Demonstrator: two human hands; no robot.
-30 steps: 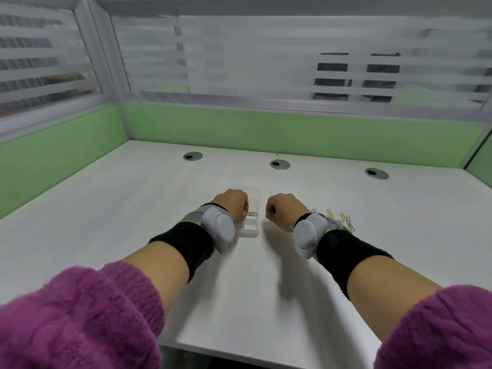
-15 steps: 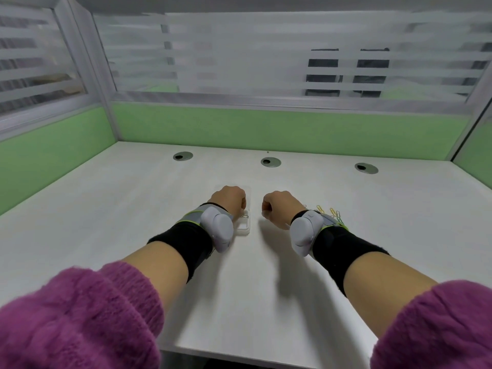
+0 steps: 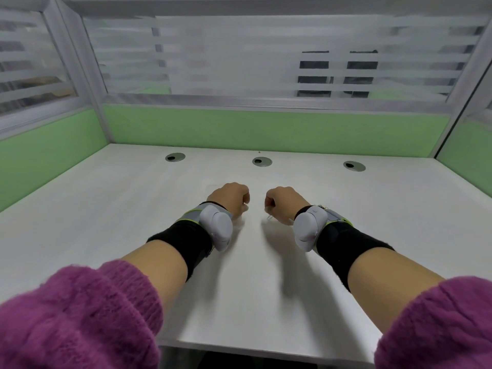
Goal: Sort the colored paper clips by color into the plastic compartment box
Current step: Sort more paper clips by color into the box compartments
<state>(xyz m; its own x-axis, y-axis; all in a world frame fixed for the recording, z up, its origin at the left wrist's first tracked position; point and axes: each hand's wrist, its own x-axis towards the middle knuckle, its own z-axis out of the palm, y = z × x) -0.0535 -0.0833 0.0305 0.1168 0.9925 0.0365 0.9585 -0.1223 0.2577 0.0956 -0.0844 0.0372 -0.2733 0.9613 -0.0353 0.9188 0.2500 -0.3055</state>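
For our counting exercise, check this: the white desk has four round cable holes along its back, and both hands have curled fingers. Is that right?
Not quite. The head view shows three cable holes, not four, along the back of the white desk; the left hand and right hand do have curled fingers.

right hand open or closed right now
Closed: the right hand is curled in a fist, knuckles up. A thin pale wire shows just under it; cannot tell whether the hand pinches that.
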